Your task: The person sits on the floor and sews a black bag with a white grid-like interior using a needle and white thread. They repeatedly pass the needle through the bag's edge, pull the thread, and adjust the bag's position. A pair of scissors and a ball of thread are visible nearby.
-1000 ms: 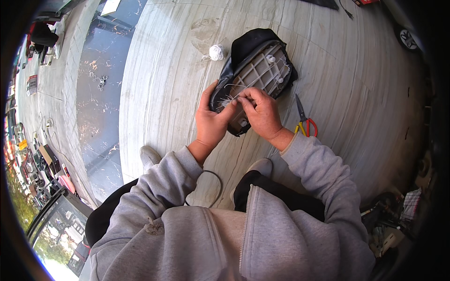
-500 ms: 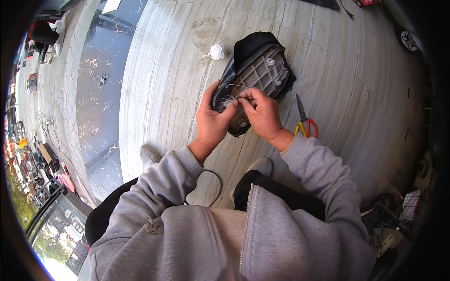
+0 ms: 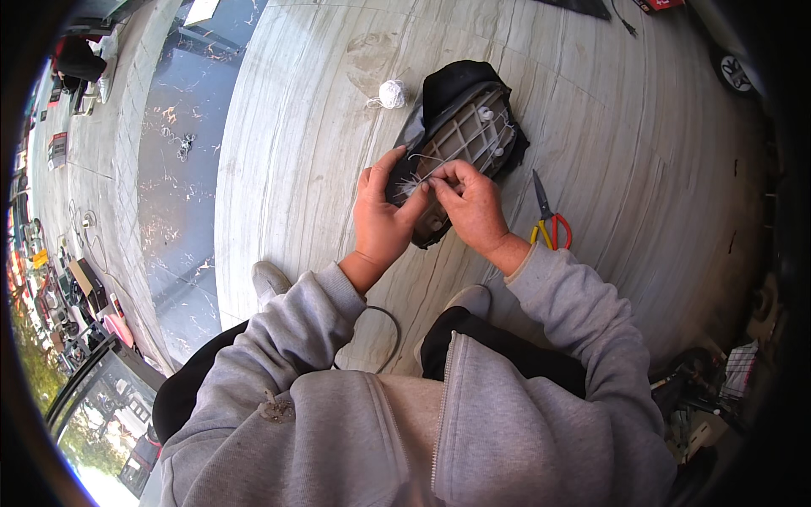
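An upturned scooter seat (image 3: 463, 128), black cover outside and a ribbed grey plastic base facing up, lies tilted on the floor in front of me. My left hand (image 3: 382, 221) is closed on its near left edge, thumb reaching over the base toward my other hand. White string (image 3: 409, 183) bunches in loose ends beside that thumb, and more runs across the base. With thumb and forefinger pinched together, my right hand (image 3: 475, 209) holds the string over the near half of the base. The exact grip point at the fingertips is partly hidden.
A ball of white string (image 3: 392, 94) sits left of the seat's far end. Scissors (image 3: 547, 221) with red and yellow handles lie right of my right hand. Below my wrists, a dark cord (image 3: 397, 329) curves between my shoes. A wheel (image 3: 737, 73) stands far right.
The seat has shifted slightly, its far end a little lower and to the left. My left fingers have moved slightly along its edge. The right hand keeps its pinch.
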A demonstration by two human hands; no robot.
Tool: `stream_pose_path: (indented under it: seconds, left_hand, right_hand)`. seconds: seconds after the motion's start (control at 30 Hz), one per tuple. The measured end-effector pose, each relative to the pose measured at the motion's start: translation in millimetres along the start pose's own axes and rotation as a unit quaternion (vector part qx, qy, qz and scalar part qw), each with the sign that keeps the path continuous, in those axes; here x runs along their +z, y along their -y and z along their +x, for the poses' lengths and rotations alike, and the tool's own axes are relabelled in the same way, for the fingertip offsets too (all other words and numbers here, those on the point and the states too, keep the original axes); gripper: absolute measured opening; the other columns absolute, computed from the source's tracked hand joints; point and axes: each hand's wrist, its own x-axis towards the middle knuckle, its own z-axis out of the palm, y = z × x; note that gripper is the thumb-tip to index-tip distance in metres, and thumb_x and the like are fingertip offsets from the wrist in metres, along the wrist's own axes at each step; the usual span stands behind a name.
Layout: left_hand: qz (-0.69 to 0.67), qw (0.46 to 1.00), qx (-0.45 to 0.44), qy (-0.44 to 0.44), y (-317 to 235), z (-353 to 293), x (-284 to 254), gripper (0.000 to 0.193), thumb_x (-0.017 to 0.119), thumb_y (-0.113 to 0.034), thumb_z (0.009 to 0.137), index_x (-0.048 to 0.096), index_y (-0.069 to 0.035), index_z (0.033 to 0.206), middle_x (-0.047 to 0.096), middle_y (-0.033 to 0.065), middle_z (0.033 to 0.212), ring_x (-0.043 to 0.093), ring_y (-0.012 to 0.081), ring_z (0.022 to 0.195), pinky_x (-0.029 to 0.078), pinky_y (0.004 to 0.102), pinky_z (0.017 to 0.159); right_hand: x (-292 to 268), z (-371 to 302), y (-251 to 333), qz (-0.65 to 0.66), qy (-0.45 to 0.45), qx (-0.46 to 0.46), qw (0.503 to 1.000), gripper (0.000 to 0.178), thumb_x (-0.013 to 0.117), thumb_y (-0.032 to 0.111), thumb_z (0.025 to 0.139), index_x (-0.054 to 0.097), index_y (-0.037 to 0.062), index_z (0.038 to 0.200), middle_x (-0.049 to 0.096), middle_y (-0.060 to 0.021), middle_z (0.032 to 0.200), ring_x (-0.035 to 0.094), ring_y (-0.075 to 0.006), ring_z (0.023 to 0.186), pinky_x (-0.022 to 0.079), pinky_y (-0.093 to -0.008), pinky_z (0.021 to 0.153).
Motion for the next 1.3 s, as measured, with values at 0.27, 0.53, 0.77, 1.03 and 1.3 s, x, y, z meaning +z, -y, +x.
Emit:
stream_pose_path:
  seconds: [0.27, 0.53, 0.77, 1.03, 1.3]
  left_hand:
    - [0.021, 0.999, 0.028, -0.005, -2.0, 0.0, -1.6, 0.055, 0.077, -0.016, 0.078, 0.056, -0.012, 0.129, 0.057, 0.0134, 0.114, 0.062, 0.0274, 0.102, 0.050, 0.0350, 0.088]
    - [0.042, 0.997, 0.059, -0.006, 1.0, 2.6, -3.2, 0.054, 0.076, -0.014, 0.077, 0.057, -0.010, 0.127, 0.059, 0.0139, 0.115, 0.061, 0.0285, 0.103, 0.051, 0.0355, 0.089]
    - [0.013, 0.999, 0.029, -0.005, 6.2, 8.0, -3.0, 0.052, 0.076, -0.013, 0.077, 0.058, -0.009, 0.126, 0.059, 0.0145, 0.113, 0.061, 0.0280, 0.102, 0.050, 0.0355, 0.089]
    - [0.004, 1.000, 0.019, -0.014, 7.2, 5.1, -1.9, 0.052, 0.076, -0.012, 0.077, 0.058, -0.008, 0.126, 0.059, 0.0146, 0.113, 0.062, 0.0275, 0.101, 0.050, 0.0348, 0.089]
    - [0.002, 1.000, 0.025, -0.018, 7.8, 5.5, -1.5, 0.052, 0.076, -0.012, 0.077, 0.058, -0.007, 0.126, 0.060, 0.0151, 0.114, 0.062, 0.0275, 0.101, 0.051, 0.0349, 0.089]
  right_hand:
    - [4.6, -2.0, -9.6, 0.091, 0.019, 0.032, 0.995, 0.010, 0.066, 0.008, 0.090, 0.062, 0.0009, 0.096, 0.068, -0.0058, 0.083, 0.065, -0.0127, 0.078, 0.052, -0.0287, 0.071]
    - [3.9, -4.7, -14.9, 0.082, 0.024, 0.043, 0.995, 0.009, 0.065, 0.006, 0.090, 0.063, -0.0008, 0.095, 0.069, -0.0067, 0.081, 0.066, -0.0119, 0.073, 0.052, -0.0284, 0.068]
    - [6.7, 0.5, -12.8, 0.057, 0.025, 0.024, 0.998, 0.003, 0.061, 0.002, 0.094, 0.063, 0.0002, 0.095, 0.062, 0.0022, 0.079, 0.056, -0.0034, 0.066, 0.047, -0.0211, 0.059]
    - [6.0, -3.9, -14.6, 0.077, 0.036, 0.035, 0.996, 0.003, 0.060, 0.002, 0.094, 0.062, 0.0003, 0.096, 0.062, 0.0023, 0.080, 0.055, -0.0031, 0.066, 0.047, -0.0209, 0.059]
    - [7.3, -3.0, -13.9, 0.087, 0.040, 0.038, 0.995, 0.003, 0.060, 0.002, 0.095, 0.062, 0.0001, 0.096, 0.062, 0.0021, 0.081, 0.055, -0.0031, 0.066, 0.047, -0.0210, 0.058]
